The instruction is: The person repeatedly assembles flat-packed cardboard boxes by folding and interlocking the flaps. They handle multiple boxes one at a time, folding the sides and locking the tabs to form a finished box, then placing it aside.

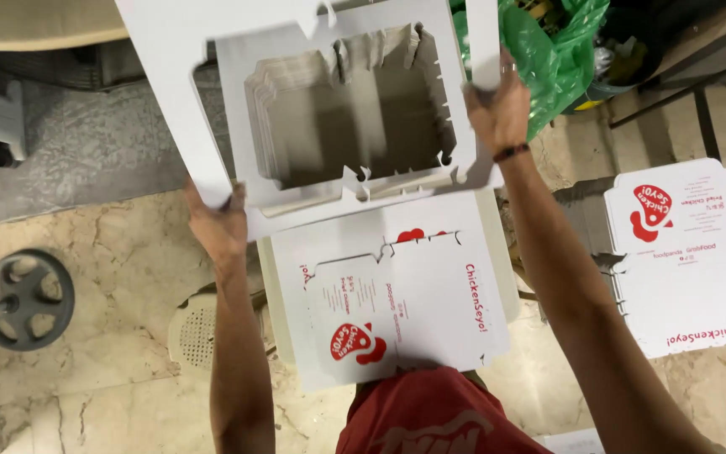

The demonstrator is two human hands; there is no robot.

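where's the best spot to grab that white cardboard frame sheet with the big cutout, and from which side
Grip the white cardboard frame on its solid borders at opposite sides, as the left hand and right hand do now. The middle is an open window and the inner edges are jagged tabs, so pinching the plain outer margins from outside probably holds it flat.
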